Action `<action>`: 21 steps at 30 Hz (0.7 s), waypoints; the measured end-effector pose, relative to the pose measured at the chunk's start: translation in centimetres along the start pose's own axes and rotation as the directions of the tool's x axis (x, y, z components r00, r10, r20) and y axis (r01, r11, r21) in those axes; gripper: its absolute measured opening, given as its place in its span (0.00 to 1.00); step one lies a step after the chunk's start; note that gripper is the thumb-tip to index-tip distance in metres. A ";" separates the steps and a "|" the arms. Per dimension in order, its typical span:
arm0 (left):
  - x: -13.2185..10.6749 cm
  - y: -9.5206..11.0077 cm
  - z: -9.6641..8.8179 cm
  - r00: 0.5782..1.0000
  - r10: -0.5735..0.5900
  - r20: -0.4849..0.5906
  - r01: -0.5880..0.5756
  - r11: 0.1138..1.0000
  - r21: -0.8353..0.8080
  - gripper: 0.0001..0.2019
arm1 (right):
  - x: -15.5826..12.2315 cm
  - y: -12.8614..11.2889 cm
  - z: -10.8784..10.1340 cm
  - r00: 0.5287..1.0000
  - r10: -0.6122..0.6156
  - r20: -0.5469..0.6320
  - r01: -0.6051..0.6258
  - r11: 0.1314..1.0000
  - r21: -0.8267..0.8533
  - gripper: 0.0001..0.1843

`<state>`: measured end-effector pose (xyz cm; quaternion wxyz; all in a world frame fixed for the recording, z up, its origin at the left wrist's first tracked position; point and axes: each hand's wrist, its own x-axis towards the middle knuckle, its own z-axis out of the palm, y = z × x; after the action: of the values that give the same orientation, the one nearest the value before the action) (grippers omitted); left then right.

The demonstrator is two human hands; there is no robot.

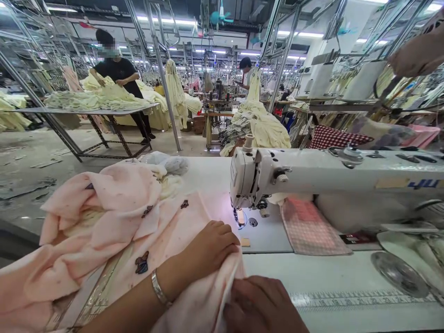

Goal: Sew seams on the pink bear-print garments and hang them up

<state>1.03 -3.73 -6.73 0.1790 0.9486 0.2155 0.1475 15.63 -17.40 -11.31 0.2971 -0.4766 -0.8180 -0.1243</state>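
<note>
A pale pink fabric [114, 217] with small butterfly prints lies heaped over the left half of the white sewing table [312, 273]. My left hand [210, 247] rests on its edge, fingers curled and gripping the cloth just in front of the needle area. My right hand [262, 305] sits at the bottom edge, fingers closed, pinching the same fabric edge. The white sewing machine [312, 173] stands to the right, its lit presser foot [240, 216] a short way beyond my left hand.
A checked pink cloth [312, 226] lies under the machine arm. A printed ruler [347, 298] runs along the table front. Beyond the table, a person in black handles cream garments [100, 97] at a metal table; another person stands farther back among hanging garments.
</note>
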 end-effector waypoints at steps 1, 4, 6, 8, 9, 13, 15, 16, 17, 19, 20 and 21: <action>-0.2 -0.3 0.0 1.000 0.000 -0.015 0.000 1.000 -0.004 0.08 | 0.6 0.2 -0.3 0.999 -0.007 -0.047 0.006 1.000 -0.010 0.08; -0.6 -1.0 -0.1 0.999 -0.002 -0.047 0.001 1.000 -0.014 0.08 | 1.7 0.5 -0.8 0.995 0.000 -0.103 0.001 1.000 0.010 0.14; -0.6 -1.4 -0.3 0.998 -0.010 -0.061 0.008 1.000 -0.020 0.08 | 2.0 0.5 -0.9 0.996 0.010 -0.087 -0.006 0.999 0.040 0.15; -0.6 -1.5 -0.8 0.997 -0.017 -0.070 0.015 1.000 -0.028 0.07 | 2.1 0.5 -0.9 0.997 0.016 -0.070 -0.012 0.998 0.055 0.13; -0.5 -1.4 -1.2 0.998 -0.018 -0.067 0.016 0.999 -0.031 0.07 | 2.1 0.4 -0.9 0.997 0.021 -0.070 -0.017 0.998 0.056 0.11; -0.2 0.0 -3.4 0.998 -0.044 0.040 0.044 0.999 0.000 0.06 | 1.7 0.5 -1.1 0.998 0.032 -0.063 -0.028 0.998 0.058 0.10; 0.1 0.8 -4.2 0.989 -0.077 0.124 0.073 0.997 0.036 0.07 | 1.0 0.4 -1.1 0.996 0.038 -0.075 -0.033 0.996 0.077 0.09; 0.2 1.1 -4.3 0.984 -0.089 0.154 0.081 0.995 0.058 0.07 | 0.5 0.3 -1.0 0.995 0.048 -0.084 -0.041 0.995 0.089 0.09; 0.4 1.4 -4.2 0.980 -0.099 0.173 0.085 0.993 0.083 0.07 | -0.1 0.2 -1.0 0.994 0.061 -0.094 -0.051 0.993 0.103 0.08; 0.7 1.6 -3.7 0.978 -0.112 0.179 0.090 0.988 0.126 0.05 | -1.1 0.1 -0.9 0.991 0.095 -0.099 -0.080 0.987 0.138 0.06; 0.8 1.5 -3.3 0.978 -0.117 0.171 0.094 0.986 0.139 0.04 | -1.5 0.0 -1.0 0.990 0.116 -0.086 -0.101 0.982 0.162 0.07; 0.9 1.4 -2.9 0.979 -0.123 0.163 0.100 0.985 0.142 0.04 | -1.7 0.0 -1.0 0.989 0.134 -0.069 -0.119 0.975 0.188 0.07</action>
<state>1.28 -3.72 -3.35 0.1414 0.9539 0.2615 0.0404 16.60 -19.12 -11.54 0.3800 -0.4928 -0.7813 -0.0486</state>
